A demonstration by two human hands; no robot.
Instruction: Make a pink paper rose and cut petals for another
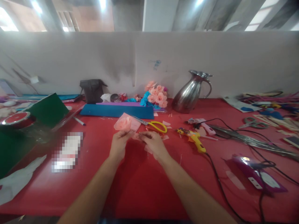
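My left hand (120, 143) and my right hand (153, 142) come close together above the red table, fingertips pinched. A small pink paper piece (135, 136) stretches between them, partly hidden by the fingers. Just beyond my left fingers is a pink paper flower (123, 123); whether the hand touches it I cannot tell. Flat pink paper (134, 125) lies behind it. Scissors with yellow handles (158, 126) rest past my right hand, their blades pointing left over the paper. Small pink scraps are scattered around them.
A blue paper roll (116, 111), a bunch of paper flowers (158, 95) and a steel jug (190, 91) stand toward the wall. Rightward lie a yellow glue gun (195, 141), a pink one (207, 127), wires (257, 141) and a purple power strip (259, 172) with trailing cords.
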